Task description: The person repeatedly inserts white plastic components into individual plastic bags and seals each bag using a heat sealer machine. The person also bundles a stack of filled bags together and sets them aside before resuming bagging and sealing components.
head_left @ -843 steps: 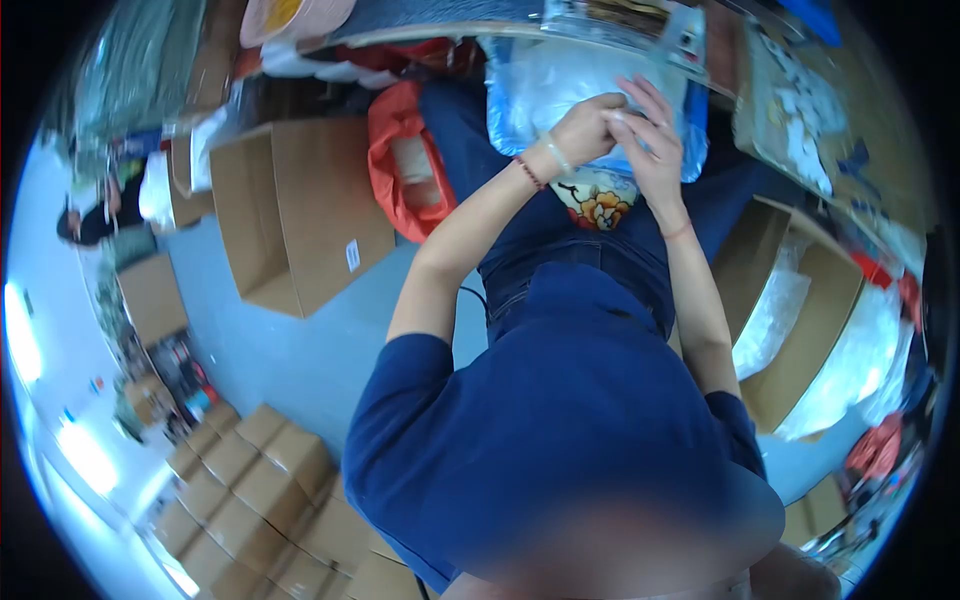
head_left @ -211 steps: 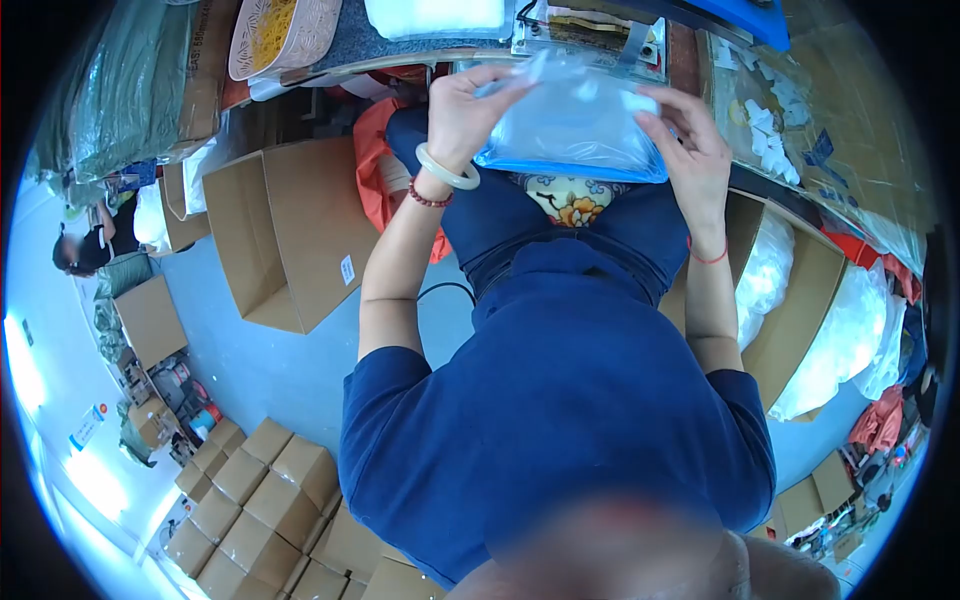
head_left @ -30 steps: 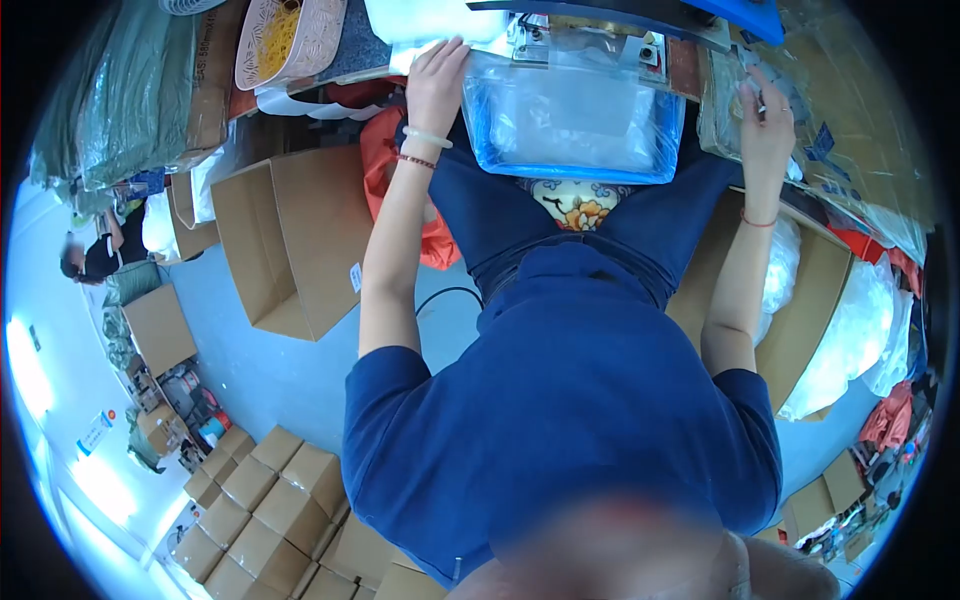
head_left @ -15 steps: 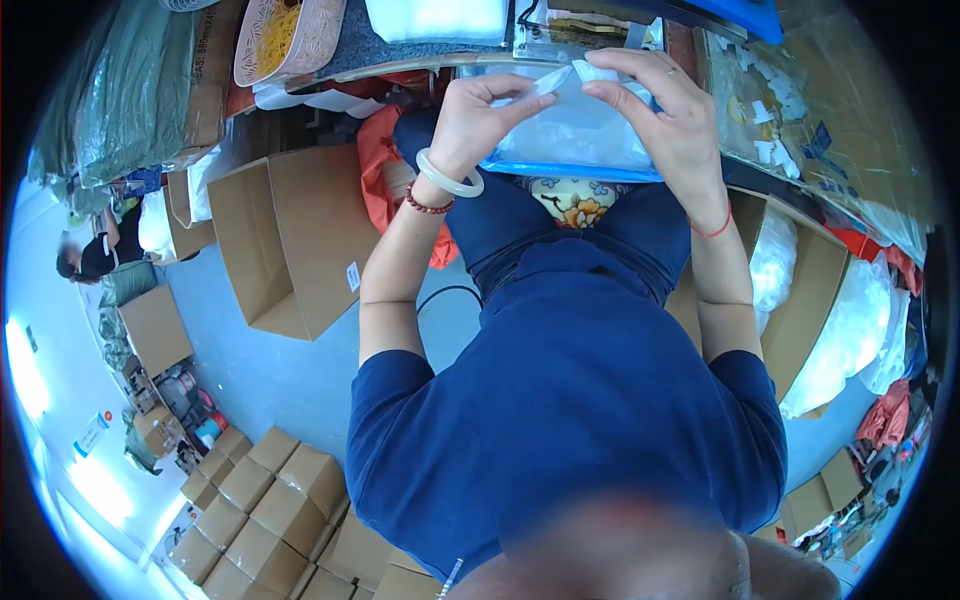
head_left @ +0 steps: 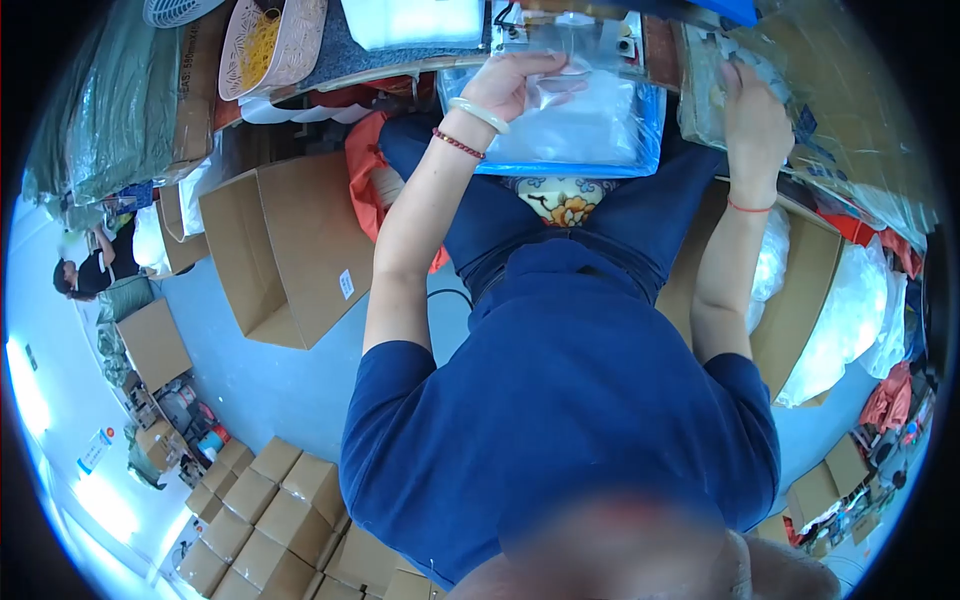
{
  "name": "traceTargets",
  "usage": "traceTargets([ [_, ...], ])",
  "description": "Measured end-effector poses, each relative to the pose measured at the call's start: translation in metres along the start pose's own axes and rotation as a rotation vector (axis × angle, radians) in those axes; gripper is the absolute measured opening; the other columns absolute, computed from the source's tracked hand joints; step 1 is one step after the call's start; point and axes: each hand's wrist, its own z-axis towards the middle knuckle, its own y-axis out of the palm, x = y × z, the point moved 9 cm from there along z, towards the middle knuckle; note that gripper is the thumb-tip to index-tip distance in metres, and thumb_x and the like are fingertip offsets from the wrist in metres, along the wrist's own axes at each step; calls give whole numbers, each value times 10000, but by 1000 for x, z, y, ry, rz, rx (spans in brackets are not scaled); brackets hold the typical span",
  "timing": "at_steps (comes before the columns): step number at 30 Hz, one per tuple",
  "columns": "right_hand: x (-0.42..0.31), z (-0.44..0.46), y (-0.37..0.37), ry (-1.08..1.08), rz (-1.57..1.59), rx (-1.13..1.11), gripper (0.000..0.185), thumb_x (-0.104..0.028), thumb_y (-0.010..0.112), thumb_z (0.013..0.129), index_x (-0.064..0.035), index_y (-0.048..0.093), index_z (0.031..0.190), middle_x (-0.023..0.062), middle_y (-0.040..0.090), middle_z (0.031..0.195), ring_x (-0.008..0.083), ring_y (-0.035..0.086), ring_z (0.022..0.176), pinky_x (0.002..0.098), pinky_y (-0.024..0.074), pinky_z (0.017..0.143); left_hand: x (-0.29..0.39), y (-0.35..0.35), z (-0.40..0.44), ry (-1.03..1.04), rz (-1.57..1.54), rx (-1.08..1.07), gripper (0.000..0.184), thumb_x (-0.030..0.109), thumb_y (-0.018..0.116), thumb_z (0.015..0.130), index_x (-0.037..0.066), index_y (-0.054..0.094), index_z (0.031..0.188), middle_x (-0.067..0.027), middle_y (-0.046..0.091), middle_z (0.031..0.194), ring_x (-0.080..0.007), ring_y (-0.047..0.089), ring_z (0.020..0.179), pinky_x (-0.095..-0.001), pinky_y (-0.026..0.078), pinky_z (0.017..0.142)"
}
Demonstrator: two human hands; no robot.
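My left hand pinches a thin clear plastic bag above a blue-lined tray. A stack of clear plastic bags lies in this tray, on my lap. Off to the right, my right hand reaches over a plastic-covered surface with small white pieces. Its fingers are pressed together, and whatever they hold is too small to make out. Just beyond the tray, a metal device sits at the table edge.
A pink basket of yellow bands stands at the upper left, beside a white stack. Open cardboard boxes flank my legs. More boxes are piled at the lower left. Another person is at the far left.
My hands were together over the tray and are now apart. The right hand has moved right to the white pieces; the left stays over the tray with a clear bag.
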Motion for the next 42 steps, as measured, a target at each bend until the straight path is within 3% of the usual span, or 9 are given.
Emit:
traceTargets([
  [6,66,0,76,4,-55,84,292,-262,563,955,-166,619,1225,177,675,1017,375,641,960,465,515,789,8,-24,-2,72,308,87,334,181,724,888,-60,661,1110,-152,701,1017,-240,711,916,-333,590,810],
  [9,42,10,54,-36,121,226,308,-269,578,951,-157,611,1237,167,678,1048,373,638,953,466,510,788,92,-76,-35,645,748,555,326,176,736,869,2,676,1138,-119,710,1068,-224,698,942,-320,547,798],
  [11,34,8,46,-110,108,257,309,-300,599,943,-146,636,1209,176,674,1066,389,625,928,458,505,794,124,-48,-62,1283,1674,620,344,182,733,841,49,669,1152,-118,682,1168,-280,633,1092,-373,490,903],
  [12,31,3,35,-175,147,329,292,-288,618,937,-139,654,1186,154,684,1056,343,640,903,417,508,791,101,-89,-37,966,1770,451,370,154,708,839,57,640,1190,-147,645,1214,-337,574,1165,-389,447,986],
  [18,-12,-30,-6,126,848,92,251,-163,701,901,-88,693,1140,-7,673,998,65,577,852,218,467,766,99,-80,-97,895,1502,669,158,96,714,801,46,739,949,-85,732,919,-262,675,927,-356,518,821],
  [23,-94,-52,24,-66,1107,-136,220,-104,739,861,-73,722,1079,-1,689,990,66,586,864,210,470,779,86,-31,-108,640,1048,509,199,112,770,832,-4,746,992,-36,739,905,-55,630,809,-215,506,762],
  [28,-117,-33,-36,-260,1106,65,250,-154,769,837,-44,715,1055,28,707,1008,99,622,906,235,487,809,72,8,-103,591,1023,348,215,138,762,849,-1,742,1012,-31,726,866,-57,630,809,-203,503,755],
  [38,-111,-14,47,-306,743,-592,379,-331,676,908,-24,646,1128,73,702,1029,190,654,924,299,499,813,-19,-3,-55,-120,329,-138,236,135,671,923,-45,697,1073,-137,725,995,-185,709,903,-278,547,832],
  [42,-76,11,63,-245,806,-341,420,-346,645,943,-53,632,1244,60,713,1056,142,659,971,285,498,879,-10,2,-24,-46,183,-138,252,88,630,939,-90,651,1115,-161,717,1004,-232,715,899,-312,572,846],
])
